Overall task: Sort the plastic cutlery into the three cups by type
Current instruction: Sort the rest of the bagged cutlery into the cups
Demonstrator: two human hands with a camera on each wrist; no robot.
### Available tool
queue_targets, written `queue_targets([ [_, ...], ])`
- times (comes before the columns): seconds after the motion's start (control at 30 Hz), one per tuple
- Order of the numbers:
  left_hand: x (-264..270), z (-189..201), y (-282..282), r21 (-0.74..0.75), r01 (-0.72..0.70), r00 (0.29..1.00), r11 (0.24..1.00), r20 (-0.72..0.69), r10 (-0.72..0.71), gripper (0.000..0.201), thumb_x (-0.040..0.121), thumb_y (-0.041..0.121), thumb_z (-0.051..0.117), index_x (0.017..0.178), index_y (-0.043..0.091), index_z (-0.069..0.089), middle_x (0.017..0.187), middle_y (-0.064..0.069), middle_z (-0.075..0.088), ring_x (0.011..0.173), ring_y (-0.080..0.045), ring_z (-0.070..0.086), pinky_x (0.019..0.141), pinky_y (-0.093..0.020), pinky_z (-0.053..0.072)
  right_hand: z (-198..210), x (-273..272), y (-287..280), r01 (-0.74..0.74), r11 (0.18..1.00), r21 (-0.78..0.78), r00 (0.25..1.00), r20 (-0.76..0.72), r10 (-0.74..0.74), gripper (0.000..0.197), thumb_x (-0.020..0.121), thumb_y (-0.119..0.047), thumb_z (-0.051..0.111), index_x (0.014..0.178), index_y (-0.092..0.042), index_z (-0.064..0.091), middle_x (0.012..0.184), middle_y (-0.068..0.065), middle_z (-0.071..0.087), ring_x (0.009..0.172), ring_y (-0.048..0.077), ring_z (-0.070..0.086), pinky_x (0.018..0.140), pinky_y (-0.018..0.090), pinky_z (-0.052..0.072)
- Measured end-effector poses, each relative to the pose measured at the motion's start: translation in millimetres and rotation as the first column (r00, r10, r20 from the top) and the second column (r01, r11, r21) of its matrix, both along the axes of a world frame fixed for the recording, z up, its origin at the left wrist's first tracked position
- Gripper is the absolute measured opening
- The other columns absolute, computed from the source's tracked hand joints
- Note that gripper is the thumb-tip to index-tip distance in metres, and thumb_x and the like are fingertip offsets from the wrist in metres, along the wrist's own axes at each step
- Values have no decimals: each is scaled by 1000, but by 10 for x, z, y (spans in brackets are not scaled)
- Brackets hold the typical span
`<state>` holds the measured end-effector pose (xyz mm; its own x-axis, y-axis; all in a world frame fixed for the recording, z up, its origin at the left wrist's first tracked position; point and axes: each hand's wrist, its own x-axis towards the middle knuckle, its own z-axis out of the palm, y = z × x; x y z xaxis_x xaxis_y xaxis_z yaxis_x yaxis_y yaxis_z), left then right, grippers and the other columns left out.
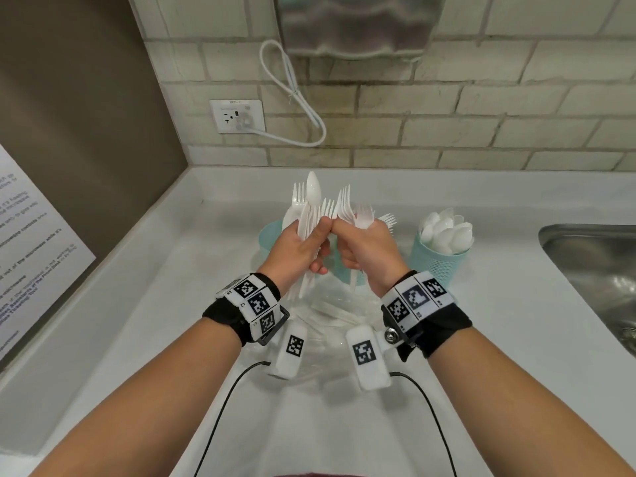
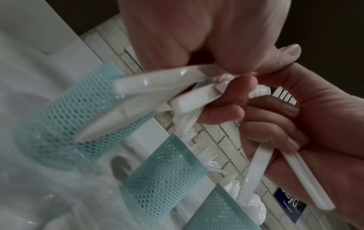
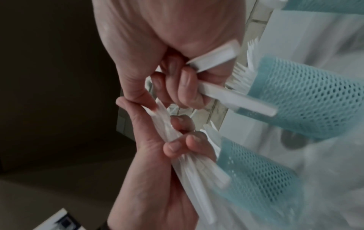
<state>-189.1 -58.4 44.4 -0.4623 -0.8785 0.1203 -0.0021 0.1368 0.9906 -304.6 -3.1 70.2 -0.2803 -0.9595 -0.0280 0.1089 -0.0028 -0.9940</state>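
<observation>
Both hands are raised over the counter, thumbs touching. My left hand (image 1: 318, 237) grips a mixed bunch of white cutlery (image 1: 309, 208), with one spoon (image 1: 313, 189) standing above forks. My right hand (image 1: 347, 244) grips several forks (image 1: 347, 204). The left wrist view shows the bunch's handles (image 2: 153, 82) fanning out below my left fingers (image 2: 222, 96). In the right wrist view my curled right fingers (image 3: 187, 87) hold fork handles (image 3: 238, 101). Three teal mesh cups stand behind: the left cup (image 1: 270, 235), the middle cup (image 1: 344, 271) with forks (image 1: 389, 220), and the right cup (image 1: 438, 261) full of spoons (image 1: 447, 232).
A clear plastic bag (image 1: 330, 321) with more white cutlery lies on the white counter (image 1: 172, 304) under my wrists. A steel sink (image 1: 595, 270) is at the right. The tiled wall holds an outlet (image 1: 237, 116) and a looped cord (image 1: 296, 98). A printed sheet (image 1: 31, 242) hangs at the left.
</observation>
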Motion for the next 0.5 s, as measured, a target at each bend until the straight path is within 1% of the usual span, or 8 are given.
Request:
queue_targets([
  [0.03, -31, 3, 3, -5, 4, 1000, 1000, -20, -4, 67, 74, 57, 48, 102, -3, 57, 66, -5, 51, 38, -7, 42, 48, -23, 50, 24, -39, -4, 14, 1000, -6, 1000, -1, -14, 31, 84, -9, 60, 58, -18, 45, 42, -6, 31, 36, 8, 23, 36, 19, 21],
  [0.1, -84, 8, -3, -10, 20, 997, 1000, -68, -21, 69, 75, 58, 52, 106, -4, 56, 68, -3, 53, 39, -7, 42, 50, -23, 49, 77, -103, -9, 21, 1000, -5, 1000, -19, -21, 28, 82, -9, 59, 58, -17, 46, 43, -5, 34, 36, 8, 25, 36, 20, 22],
  [0.17, -130, 14, -15, -8, 46, 993, 999, -109, -47, 72, 71, 69, 54, 102, 3, 57, 70, -1, 54, 41, -7, 42, 51, -24, 49, 118, -152, -17, 23, 1000, 8, 1000, -17, -23, 28, 81, -10, 57, 57, -16, 46, 43, -5, 35, 37, 9, 24, 37, 21, 22],
  [0.23, -169, 37, -21, 20, 62, 989, 998, -136, -59, 73, 73, 76, 49, 100, 9, 57, 71, 0, 54, 43, -8, 40, 52, -26, 48, 136, -202, -26, 27, 1000, 11, 1000, 5, -27, 31, 81, -10, 56, 55, -19, 42, 42, -8, 30, 39, 10, 21, 39, 22, 19],
  [0.3, -194, 72, -30, 97, 52, 989, 994, -143, -38, 67, 86, 69, 39, 103, 7, 57, 68, 1, 55, 43, -10, 39, 51, -27, 47, 136, -240, -32, 20, 1000, 12, 1000, 24, -20, 33, 82, -11, 56, 55, -20, 40, 43, -9, 26, 41, 11, 18, 41, 24, 16],
  [0.37, -206, 89, -38, 139, 38, 988, 990, -151, -17, 44, 96, 51, 41, 97, 10, 59, 65, 2, 57, 41, -11, 39, 49, -27, 47, 140, -270, -34, 19, 1000, 3, 999, 34, -19, 34, 83, -13, 57, 55, -20, 40, 45, -7, 26, 42, 11, 18, 42, 25, 16],
  [0.43, -202, 76, -53, 121, -5, 994, 993, -112, 19, 30, 98, 41, 45, 93, 16, 60, 64, 4, 62, 40, -11, 44, 51, -30, 51, 201, -320, -37, 53, 998, -18, 998, 30, -52, 33, 83, -14, 58, 55, -20, 41, 47, -4, 29, 42, 12, 20, 43, 25, 17],
  [0.5, -176, 51, -85, 80, -72, 996, 994, -40, 75, 24, 98, 41, 45, 92, 22, 59, 67, 4, 65, 43, -12, 52, 61, -39, 55, 324, -397, -46, 111, 993, -50, 994, 9, -110, 29, 83, -13, 58, 57, -18, 47, 47, -4, 38, 39, 10, 25, 41, 22, 20],
])
